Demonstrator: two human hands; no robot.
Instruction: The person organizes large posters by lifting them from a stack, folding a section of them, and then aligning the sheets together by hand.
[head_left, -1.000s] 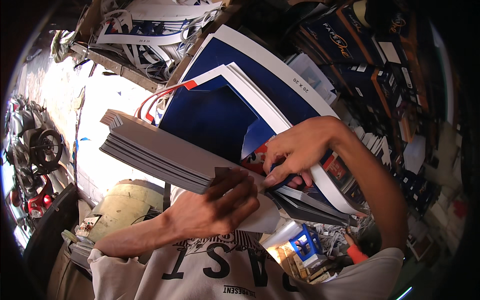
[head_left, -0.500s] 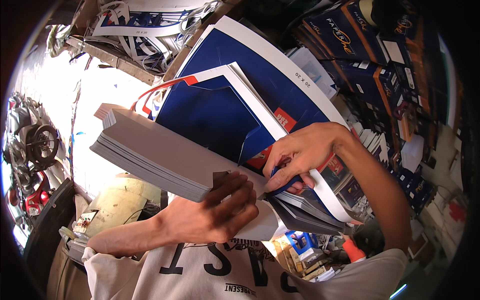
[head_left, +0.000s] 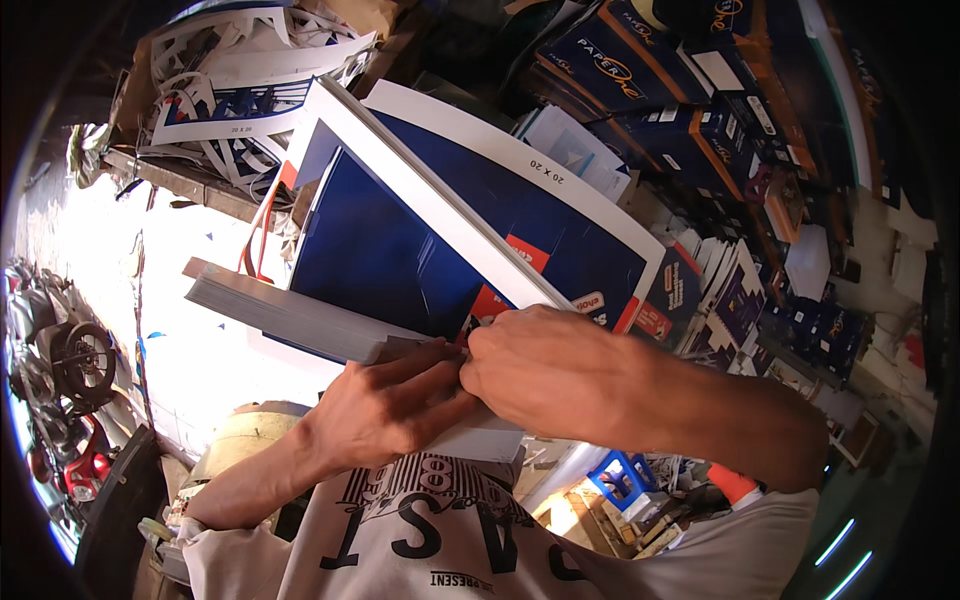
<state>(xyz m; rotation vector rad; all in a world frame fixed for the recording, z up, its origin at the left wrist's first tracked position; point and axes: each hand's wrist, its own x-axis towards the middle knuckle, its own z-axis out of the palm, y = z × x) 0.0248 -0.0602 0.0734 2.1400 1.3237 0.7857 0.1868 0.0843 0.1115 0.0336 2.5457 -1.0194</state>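
Observation:
A thick stack of grey-backed sheets (head_left: 290, 318) lies slanted in front of me, over blue printed sheets with a white border (head_left: 600, 205). My left hand (head_left: 395, 400) is closed round the near edge of the stack, its fingers curled over the top. Touching its fingertips is my right hand (head_left: 545, 370), closed with the knuckles up; what its fingers grip is hidden beneath it. A long white border strip (head_left: 430, 190), several layers thick, runs from the far left down to the right hand. A thin red-edged strip (head_left: 262, 225) hangs at its left end.
A wooden bin (head_left: 190, 180) full of paper offcuts stands at the far left. Dark blue cartons (head_left: 690, 140) are piled at the far right, beside stacked printed sheets (head_left: 725, 290). A blue plastic crate (head_left: 622, 478) sits low right. Parked motorcycles (head_left: 70, 350) show at the left.
My right hand has moved left and down against the left hand, and its fingers have turned out of sight. The white strip has swung to the left, and the stack lies lower and more covered.

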